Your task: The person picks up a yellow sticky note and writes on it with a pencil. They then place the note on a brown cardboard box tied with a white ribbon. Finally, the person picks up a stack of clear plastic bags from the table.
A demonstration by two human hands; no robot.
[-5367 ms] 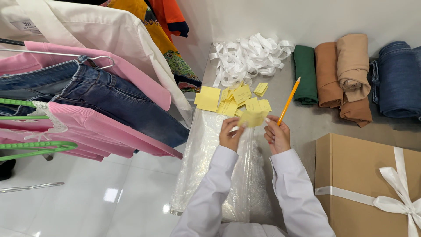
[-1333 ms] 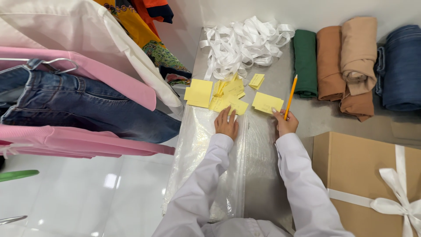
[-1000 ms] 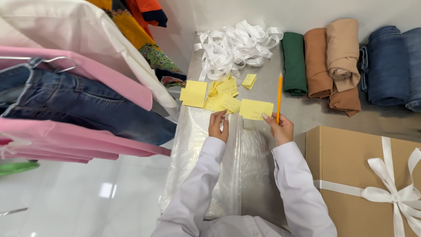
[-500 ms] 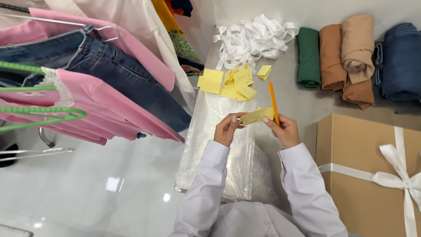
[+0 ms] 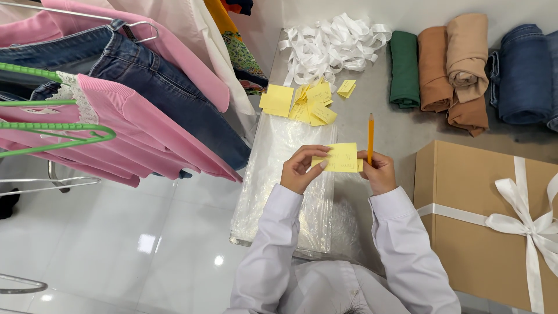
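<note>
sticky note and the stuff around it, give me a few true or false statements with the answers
1. Both hands hold the sticky note. True: the left hand and the right hand pinch its ends.
2. The pencil lies flat on the table. False: it stands upright in the right hand.
3. The box has a red ribbon. False: its ribbon is white.
4. More notes lie beside a heap of white tape. True.
5. The green cloth hangs on the rack. False: it lies rolled on the table, beside the brown rolls.
</note>
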